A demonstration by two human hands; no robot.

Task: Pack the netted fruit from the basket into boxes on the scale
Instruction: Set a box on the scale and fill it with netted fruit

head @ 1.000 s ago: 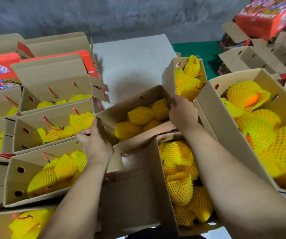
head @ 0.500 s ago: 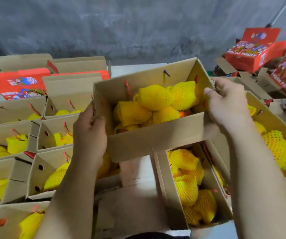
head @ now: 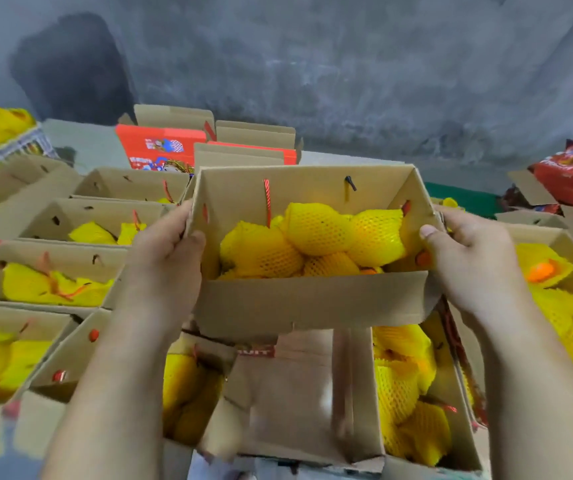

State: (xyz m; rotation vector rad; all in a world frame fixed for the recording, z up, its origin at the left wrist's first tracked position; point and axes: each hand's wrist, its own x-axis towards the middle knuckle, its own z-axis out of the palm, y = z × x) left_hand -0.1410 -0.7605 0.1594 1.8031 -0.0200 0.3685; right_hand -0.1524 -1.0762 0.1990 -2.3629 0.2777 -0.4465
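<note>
1. Both hands have the open cardboard box (head: 312,299) lifted up, above the other boxes lying below it.
2. Left hand (head: 165,261) is wrapped round the box's left wall, thumb hooked over the rim.
3. Right hand (head: 468,258) grips the right wall the same way, thumb on the inside edge.
4. Netted fruit (head: 312,237) sits piled inside the held box, all in yellow foam nets.
5. More filled boxes (head: 53,271) sit off to the left, and a red printed box (head: 160,147) stands near the grey wall.
</note>
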